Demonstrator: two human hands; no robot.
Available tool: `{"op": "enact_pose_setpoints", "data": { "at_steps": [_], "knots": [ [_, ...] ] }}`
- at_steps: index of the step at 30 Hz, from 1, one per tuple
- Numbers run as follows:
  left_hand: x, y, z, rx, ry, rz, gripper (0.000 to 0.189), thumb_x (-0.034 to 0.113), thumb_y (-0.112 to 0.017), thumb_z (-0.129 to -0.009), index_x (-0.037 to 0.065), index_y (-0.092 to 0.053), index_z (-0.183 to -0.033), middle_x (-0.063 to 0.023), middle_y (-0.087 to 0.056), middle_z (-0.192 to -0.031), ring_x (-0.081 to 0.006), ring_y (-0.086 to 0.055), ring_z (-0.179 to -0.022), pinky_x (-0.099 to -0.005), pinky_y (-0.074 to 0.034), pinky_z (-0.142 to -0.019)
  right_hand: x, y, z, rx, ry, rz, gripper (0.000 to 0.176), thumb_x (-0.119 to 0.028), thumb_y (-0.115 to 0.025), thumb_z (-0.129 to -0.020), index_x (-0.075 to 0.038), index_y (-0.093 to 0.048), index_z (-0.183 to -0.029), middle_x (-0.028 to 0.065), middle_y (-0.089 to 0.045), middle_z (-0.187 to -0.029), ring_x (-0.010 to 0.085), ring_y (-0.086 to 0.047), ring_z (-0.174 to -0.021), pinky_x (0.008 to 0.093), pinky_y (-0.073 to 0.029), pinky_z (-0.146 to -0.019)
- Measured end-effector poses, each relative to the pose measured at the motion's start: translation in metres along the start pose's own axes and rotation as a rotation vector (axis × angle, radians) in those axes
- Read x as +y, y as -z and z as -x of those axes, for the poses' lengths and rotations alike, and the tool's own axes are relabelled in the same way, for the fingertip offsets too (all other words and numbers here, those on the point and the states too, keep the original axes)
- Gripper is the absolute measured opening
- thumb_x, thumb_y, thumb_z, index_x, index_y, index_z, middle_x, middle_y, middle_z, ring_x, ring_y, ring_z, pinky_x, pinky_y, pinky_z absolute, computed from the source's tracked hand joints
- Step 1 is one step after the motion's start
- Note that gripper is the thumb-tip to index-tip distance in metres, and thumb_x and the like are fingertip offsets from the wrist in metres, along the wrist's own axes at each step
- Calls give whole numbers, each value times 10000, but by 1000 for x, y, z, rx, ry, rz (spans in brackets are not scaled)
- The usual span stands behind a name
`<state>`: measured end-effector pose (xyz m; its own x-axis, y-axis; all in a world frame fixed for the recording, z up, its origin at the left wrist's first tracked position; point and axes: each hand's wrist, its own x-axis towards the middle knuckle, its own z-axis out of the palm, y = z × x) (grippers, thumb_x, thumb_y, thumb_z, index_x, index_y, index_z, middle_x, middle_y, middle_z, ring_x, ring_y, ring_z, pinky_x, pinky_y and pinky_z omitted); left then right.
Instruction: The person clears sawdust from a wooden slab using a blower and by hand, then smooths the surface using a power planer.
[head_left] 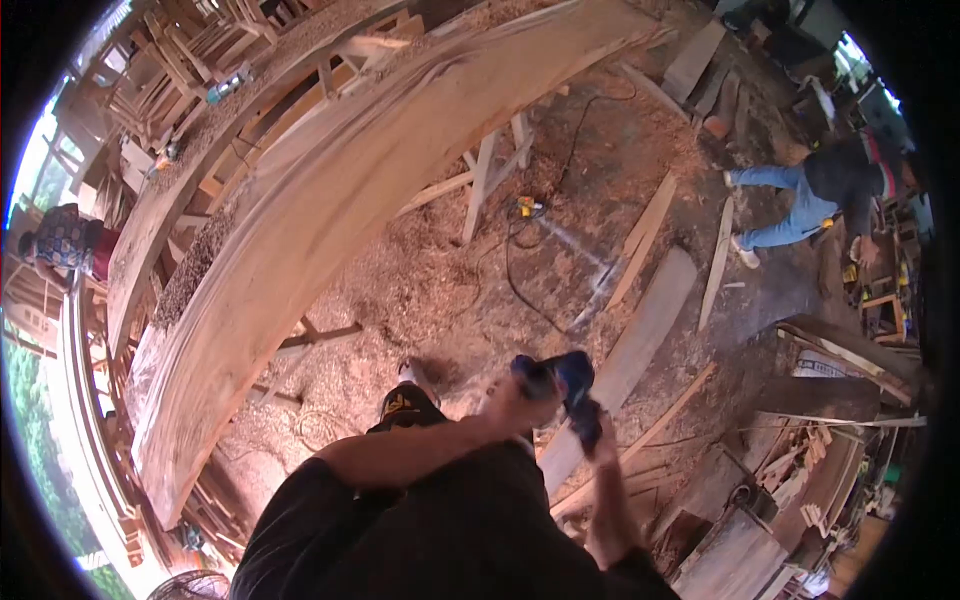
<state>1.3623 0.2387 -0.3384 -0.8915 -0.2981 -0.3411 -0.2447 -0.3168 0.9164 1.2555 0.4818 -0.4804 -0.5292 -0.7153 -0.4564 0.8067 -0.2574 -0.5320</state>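
Standing right of the long slab (300, 250), the person is grasping the blue power tool (567, 383) with left hand (515, 402) and right hand (603, 455); a firm two-handed grip seems wisest.

Power tool (565, 385): blue body, black lower part. Wood slab (330, 220): pale reddish-brown with darker lengthwise grain streaks. Sawdust (430, 290): tan. Cable (512, 275): black. Co-worker (820, 190): blue jeans, dark top, white shoes. Second bystander (65, 245): checked shirt.
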Motion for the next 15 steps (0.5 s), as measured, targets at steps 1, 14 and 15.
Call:
{"op": "enact_pose_setpoints", "data": {
  "at_steps": [1,14,15],
  "knots": [
    [-5,-12,8,-110,-28,-224,223,4,-717,-822,64,-631,-1019,-6,-661,-966,-155,-639,-920,-328,-513,-815,6,-38,12,98,-28,-246,421,-283,-623,-962,-32,-577,-1296,53,-647,-1131,178,-642,-911,329,-518,-823],
    [66,68,-38,-542,-66,-588,878,238,-834,-781,86,-360,-1505,-190,-480,-1434,-304,-486,-1316,-416,-422,-1084,36,-92,-26,76,137,-454,286,-289,-606,-963,-84,-607,-1163,97,-667,-1043,245,-671,-902,403,-558,-816],
    [44,94,-57,-493,156,-647,858,306,-823,-806,65,-377,-1498,-200,-568,-1353,-291,-551,-1255,-397,-441,-1059,28,-98,-38,60,167,-483,285,-294,-606,-963,-87,-608,-1157,98,-668,-1033,247,-673,-893,402,-560,-808]
  ]
}}
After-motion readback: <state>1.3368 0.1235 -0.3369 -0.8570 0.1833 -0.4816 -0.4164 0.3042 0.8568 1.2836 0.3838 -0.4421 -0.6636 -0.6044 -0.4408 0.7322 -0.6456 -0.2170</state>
